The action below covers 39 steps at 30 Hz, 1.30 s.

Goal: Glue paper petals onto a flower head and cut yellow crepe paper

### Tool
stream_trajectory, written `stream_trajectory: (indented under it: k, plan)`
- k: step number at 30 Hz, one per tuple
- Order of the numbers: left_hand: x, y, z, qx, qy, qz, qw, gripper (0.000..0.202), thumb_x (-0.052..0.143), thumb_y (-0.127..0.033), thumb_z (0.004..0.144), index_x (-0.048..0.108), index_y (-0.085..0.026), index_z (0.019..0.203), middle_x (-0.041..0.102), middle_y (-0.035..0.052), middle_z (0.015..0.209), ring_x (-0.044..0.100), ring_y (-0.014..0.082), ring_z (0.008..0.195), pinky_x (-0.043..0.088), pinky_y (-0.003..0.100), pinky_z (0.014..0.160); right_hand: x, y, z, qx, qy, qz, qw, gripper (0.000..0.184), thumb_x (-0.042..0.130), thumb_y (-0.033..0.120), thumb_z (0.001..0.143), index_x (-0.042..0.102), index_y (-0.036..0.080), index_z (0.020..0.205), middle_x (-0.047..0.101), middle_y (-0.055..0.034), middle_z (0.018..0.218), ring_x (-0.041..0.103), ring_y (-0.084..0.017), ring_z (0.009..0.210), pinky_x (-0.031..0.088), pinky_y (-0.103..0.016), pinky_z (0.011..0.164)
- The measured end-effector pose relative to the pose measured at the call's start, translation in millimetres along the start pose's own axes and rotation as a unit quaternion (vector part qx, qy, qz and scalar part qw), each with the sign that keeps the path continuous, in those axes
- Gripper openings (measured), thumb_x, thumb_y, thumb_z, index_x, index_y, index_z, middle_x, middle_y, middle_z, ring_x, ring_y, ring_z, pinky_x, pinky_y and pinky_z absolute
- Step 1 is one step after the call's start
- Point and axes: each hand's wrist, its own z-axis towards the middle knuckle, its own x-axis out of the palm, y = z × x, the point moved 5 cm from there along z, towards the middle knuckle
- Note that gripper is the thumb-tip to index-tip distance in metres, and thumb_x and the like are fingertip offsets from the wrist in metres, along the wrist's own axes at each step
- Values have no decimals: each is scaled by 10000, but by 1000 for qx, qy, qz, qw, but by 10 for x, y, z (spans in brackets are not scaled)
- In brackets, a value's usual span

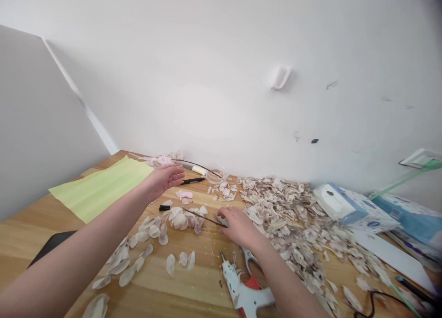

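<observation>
My left hand hovers over the wooden table with its fingers stretched out, holding nothing, pointing toward a black pen. My right hand rests on the table with fingers curled over a pale petal at the end of a thin dark stem that carries a cluster of petals. Loose petals lie scattered between my arms. A small pink piece lies just beyond the cluster.
A big heap of petals spreads right of my right hand. A white glue gun lies by my right forearm. Yellow-green paper lies at the left; tissue boxes stand at the right. A wall runs along the table's far edge.
</observation>
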Motion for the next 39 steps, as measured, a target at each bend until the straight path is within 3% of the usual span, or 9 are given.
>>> stream_trajectory:
  k: [5,11,20,25,32,39]
  plan:
    - [-186,-53,-300,53,-30,1,998,137,590,-130,751,629,-145,881,670,88,964,643,177,863,504,316,818,61,-52,-37,-4,-17,-13,1000,281,625,168,745,583,156,1023,626,-79,1017,526,-226,992,388,-321,811]
    - [-266,-68,-491,78,-18,45,996,233,655,-162,693,648,-154,926,664,83,1017,625,201,932,489,329,860,153,-96,25,-12,-27,-24,999,149,592,205,817,596,149,954,621,-29,922,555,-202,938,429,-389,815]
    - [-387,-17,-506,98,-22,80,992,307,704,-241,645,636,-172,937,656,77,1014,607,231,978,475,359,875,107,-123,146,-11,-56,36,998,102,571,238,844,606,144,863,616,-11,848,578,-172,842,460,-363,759]
    - [-413,-49,-522,126,-31,73,989,325,702,-275,647,621,-164,942,634,77,1019,600,235,982,476,376,883,-17,-102,194,-23,-67,101,992,49,593,190,813,615,147,817,620,1,803,572,-140,733,455,-308,689]
    - [-506,-120,-623,198,-104,39,974,272,655,-255,672,584,-184,925,581,44,1073,583,200,997,470,369,906,-259,-145,237,-18,-105,186,977,70,602,93,769,622,148,807,615,11,764,564,-141,718,442,-299,680]
    - [-570,-76,-667,193,-116,42,974,267,652,-250,663,590,-179,913,581,49,1076,579,213,996,458,405,918,-77,-354,525,-18,-59,310,949,88,592,216,834,597,129,848,621,-6,850,597,-147,773,486,-345,734]
